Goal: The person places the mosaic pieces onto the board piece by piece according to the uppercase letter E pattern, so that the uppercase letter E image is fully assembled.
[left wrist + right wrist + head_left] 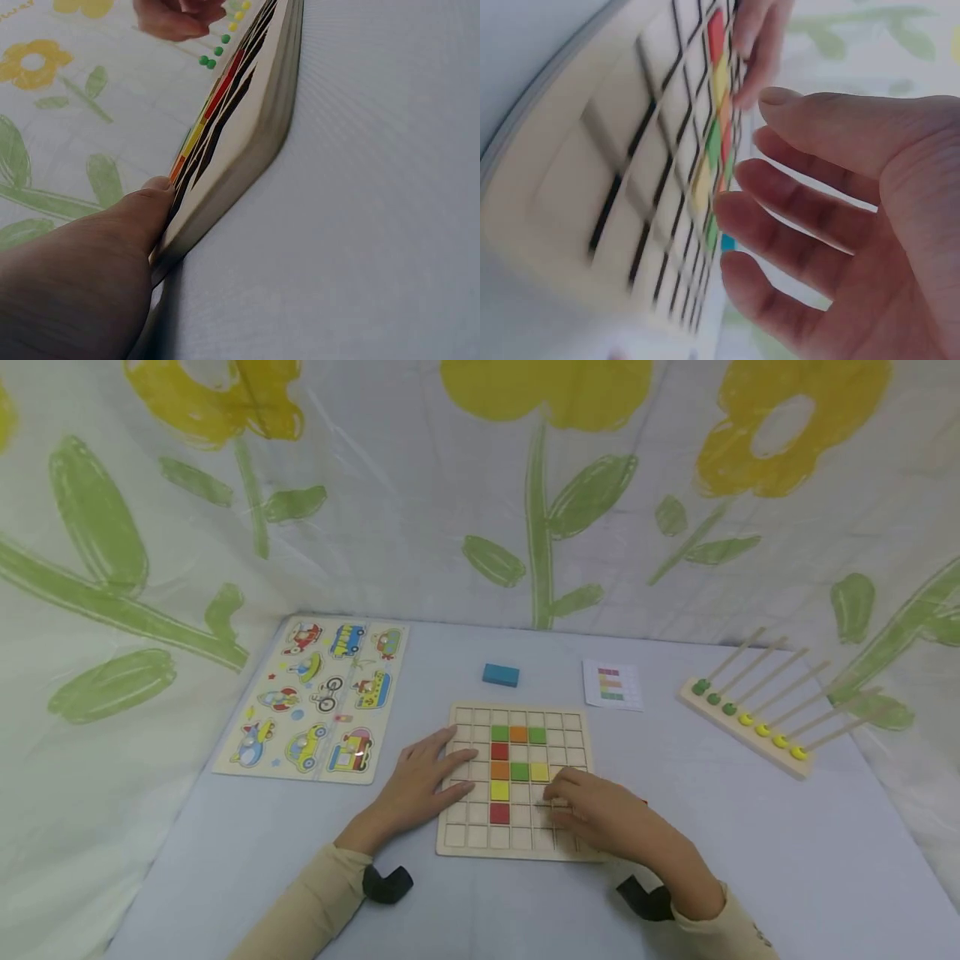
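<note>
A wooden grid board lies flat, with coloured square tiles set in some of its cells. The tiles make a column down to a red tile, with two rows running right; the lower row ends in a yellow tile. My left hand rests over the board's left edge, fingers stretched onto it and the thumb along the rim in the left wrist view. Over the board's right side hovers my right hand, its fingers loosely bent with nothing between them in the right wrist view.
Behind the board are a blue block and a pattern card. A vehicle puzzle board lies at the left. On the right stands a peg rack with green and yellow beads. Something red peeks out beyond my right hand.
</note>
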